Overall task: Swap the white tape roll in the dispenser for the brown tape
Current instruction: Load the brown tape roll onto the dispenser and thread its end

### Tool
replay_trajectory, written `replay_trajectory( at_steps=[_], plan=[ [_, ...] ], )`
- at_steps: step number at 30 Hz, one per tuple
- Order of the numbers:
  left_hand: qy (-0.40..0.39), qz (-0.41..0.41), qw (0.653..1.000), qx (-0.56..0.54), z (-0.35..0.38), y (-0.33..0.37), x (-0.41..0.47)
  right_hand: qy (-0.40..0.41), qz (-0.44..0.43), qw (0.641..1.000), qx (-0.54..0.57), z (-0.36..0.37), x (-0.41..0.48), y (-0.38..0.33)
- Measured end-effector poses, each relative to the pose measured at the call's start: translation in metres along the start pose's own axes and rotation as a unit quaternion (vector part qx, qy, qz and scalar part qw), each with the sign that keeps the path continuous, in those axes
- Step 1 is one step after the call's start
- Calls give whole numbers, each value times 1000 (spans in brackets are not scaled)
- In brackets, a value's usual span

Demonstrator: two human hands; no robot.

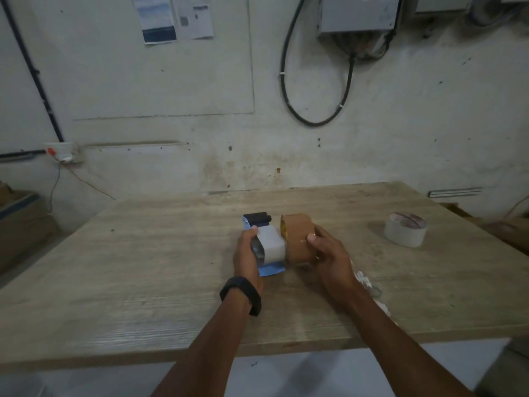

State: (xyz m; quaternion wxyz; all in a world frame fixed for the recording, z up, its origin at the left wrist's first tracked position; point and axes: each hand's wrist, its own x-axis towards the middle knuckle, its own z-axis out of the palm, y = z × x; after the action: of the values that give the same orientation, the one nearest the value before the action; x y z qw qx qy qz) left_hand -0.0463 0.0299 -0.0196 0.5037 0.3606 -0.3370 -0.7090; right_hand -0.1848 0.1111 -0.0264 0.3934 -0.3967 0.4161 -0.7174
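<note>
A: Hands first. Left hand (246,253) is wrapped around the dispenser (264,243), fingers curled over its left side, thumb on top. Black band on that wrist (241,294).

B: Right?

A: Right hand (329,253) grips the brown tape (299,239), thumb pressed on its outer curved face, fingers under or behind; can't see them.

B: Where's brown relative to the dispenser?

A: Directly to its right, touching or just about. Roll stands on edge, core axis running left-right, open end facing the dispenser's side. So the mounting move looks like a straight leftward push by the right hand while the left steadies.

B: Dispenser heading?

A: Long axis runs away from the person, black roller end (256,218) far, blue plate near. There's a pale block in the middle; can't tell if that's a white roll on the hub or the housing.

B: White tape?

A: A white tape roll (405,233) lies flat on the desk (143,267), well off to the right, hole up. Nearer the right hand. Judging by that, removal seems done, loading brown is in hand.
</note>
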Motion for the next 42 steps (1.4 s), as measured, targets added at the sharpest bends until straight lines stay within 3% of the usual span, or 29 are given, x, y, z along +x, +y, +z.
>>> replay_trajectory(
  at_steps=[7, 17, 25, 32, 39, 42],
  plan=[
    [-35, 48, 991, 118, -3, 9, -5, -33, 23, 998, -37, 7, -6, 0],
    [-51, 60, 993, 89, -4, 3, -4, -59, 45, 996, -44, 10, -11, 0],
    [-36, 42, 992, 109, -7, -1, 3, -80, 1, 977, -195, 21, -20, -4],
    [-24, 19, 997, 72, -7, 1, 1, -90, -50, 968, -229, 26, -23, -6],
    [-40, 50, 992, 113, -8, 0, 2, -95, -21, 990, -105, 31, -25, -7],
    [-70, 75, 987, 122, -11, 2, 3, -112, -16, 988, -109, 28, -28, -10]
  ],
)
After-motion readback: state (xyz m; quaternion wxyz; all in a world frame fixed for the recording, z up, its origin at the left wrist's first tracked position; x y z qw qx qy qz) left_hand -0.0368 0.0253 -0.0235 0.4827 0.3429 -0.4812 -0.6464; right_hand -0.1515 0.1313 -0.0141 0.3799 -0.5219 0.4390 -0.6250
